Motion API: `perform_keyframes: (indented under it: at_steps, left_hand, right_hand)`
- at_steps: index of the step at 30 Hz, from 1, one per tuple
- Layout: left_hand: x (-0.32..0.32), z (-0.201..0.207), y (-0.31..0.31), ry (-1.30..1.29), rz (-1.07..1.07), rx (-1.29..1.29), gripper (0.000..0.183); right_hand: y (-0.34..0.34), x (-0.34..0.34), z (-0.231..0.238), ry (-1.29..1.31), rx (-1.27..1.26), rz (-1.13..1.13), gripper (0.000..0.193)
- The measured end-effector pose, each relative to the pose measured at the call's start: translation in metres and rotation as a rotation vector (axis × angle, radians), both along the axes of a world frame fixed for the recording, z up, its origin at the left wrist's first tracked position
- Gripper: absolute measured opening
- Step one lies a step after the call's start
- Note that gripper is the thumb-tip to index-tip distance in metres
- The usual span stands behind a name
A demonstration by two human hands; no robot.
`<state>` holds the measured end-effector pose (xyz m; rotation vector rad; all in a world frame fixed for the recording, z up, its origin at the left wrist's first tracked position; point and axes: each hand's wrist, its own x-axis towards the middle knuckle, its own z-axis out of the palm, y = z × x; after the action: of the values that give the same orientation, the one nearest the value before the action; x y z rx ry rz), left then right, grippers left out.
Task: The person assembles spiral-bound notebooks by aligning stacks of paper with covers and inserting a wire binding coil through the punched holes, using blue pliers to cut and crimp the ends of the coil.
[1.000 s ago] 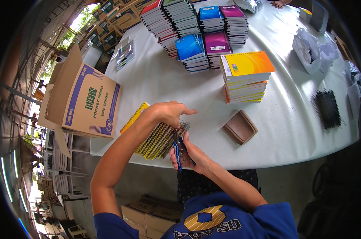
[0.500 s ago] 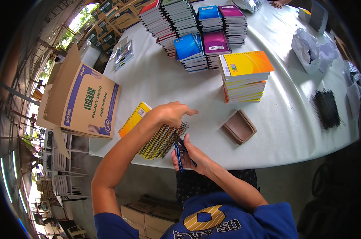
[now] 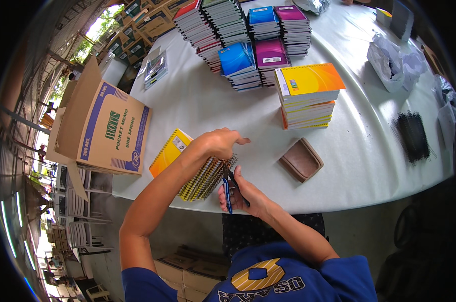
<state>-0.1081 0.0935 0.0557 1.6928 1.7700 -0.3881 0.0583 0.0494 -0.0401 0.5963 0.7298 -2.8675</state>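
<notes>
A pair of pliers [image 3: 227, 194] with blue and black handles is gripped in my right hand [image 3: 253, 198]. Its jaws meet the wire-coil edge of a stack of yellow spiral notebooks [image 3: 200, 180] near the table's front edge. My left hand [image 3: 219, 143] is bent over the far end of that stack, holding it, with one finger stretched out to the right. Some of its fingers are hidden behind the hand. Left of my forearm, a yellow-orange notebook cover [image 3: 170, 149] shows; the forearm hides part of the notebooks.
An open cardboard box [image 3: 112, 126] stands left. A yellow notebook pile [image 3: 308, 95] and a brown pouch [image 3: 302, 160] lie right of my hands. Farther back are blue notebooks [image 3: 238, 60] and purple notebooks [image 3: 272, 53]. Black coils [image 3: 412, 137] and a white plastic bag [image 3: 389, 63] are at right.
My right hand and the pliers have shifted slightly up along the coils, and the pliers stand more upright. My left forearm has moved a little right. Another person's hand at the far edge has mostly left view.
</notes>
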Motion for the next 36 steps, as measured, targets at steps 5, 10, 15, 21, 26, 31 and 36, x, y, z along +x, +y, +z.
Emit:
perform_keyframes:
  at_steps: [5, 10, 15, 21, 26, 31, 36]
  left_hand:
    - [-0.014, -0.018, -0.006, -0.06, -0.035, 0.016, 0.087]
    - [0.005, -0.009, 0.003, 0.043, -0.01, -0.044, 0.083]
    - [-0.002, -0.011, -0.003, 0.04, 0.016, -0.071, 0.083]
    - [0.004, -0.002, 0.005, 0.018, 0.094, -0.056, 0.084]
    - [0.006, -0.001, 0.004, 0.061, 0.096, -0.089, 0.083]
    - [-0.001, -0.015, 0.001, 0.066, 0.098, -0.101, 0.081]
    - [0.007, -0.011, 0.004, 0.086, 0.093, -0.087, 0.075]
  right_hand:
    - [0.005, -0.007, -0.009, -0.002, -0.053, -0.015, 0.079]
    - [0.016, -0.009, -0.044, 0.364, -0.441, 0.12, 0.079]
    - [0.005, -0.001, -0.006, 0.029, -0.044, 0.004, 0.08]
    - [0.012, 0.002, -0.009, 0.055, -0.055, 0.014, 0.082]
    - [0.011, 0.008, -0.005, 0.035, -0.074, 0.078, 0.082]
    - [0.008, 0.003, -0.005, -0.017, -0.091, 0.049, 0.08]
    - [0.018, -0.002, -0.04, 0.151, -0.323, 0.105, 0.079]
